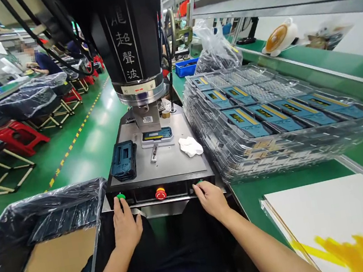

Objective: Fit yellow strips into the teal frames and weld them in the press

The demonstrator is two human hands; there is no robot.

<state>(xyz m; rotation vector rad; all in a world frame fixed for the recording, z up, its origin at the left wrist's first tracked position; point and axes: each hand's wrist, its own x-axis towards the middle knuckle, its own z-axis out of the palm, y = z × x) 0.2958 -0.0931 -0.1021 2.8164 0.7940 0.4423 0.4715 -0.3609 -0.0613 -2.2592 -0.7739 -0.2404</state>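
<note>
My left hand [125, 225] is at the left green button [120, 196] on the press's front panel, fingers stretched out and touching it. At the right green button [200, 181] rests my right hand [212, 198], which partly covers it; its thumb and forefinger are apart and it holds nothing I can see. Between the hands sits a red emergency stop button [160, 193]. Under the metal horn [147, 117] of the ultrasonic welding machine [132, 34], a blue plastic housing [157, 134] with a yellow strip lies in the fixture [158, 143].
Dark blue housings [124, 160] are stacked on the left of the metal worktop, with a white cloth [190, 146] on the right. Clear trays [267, 118] holding similar housings stand to my right. A plastic-lined bin [56, 209] stands at left; people sit beyond the aisle.
</note>
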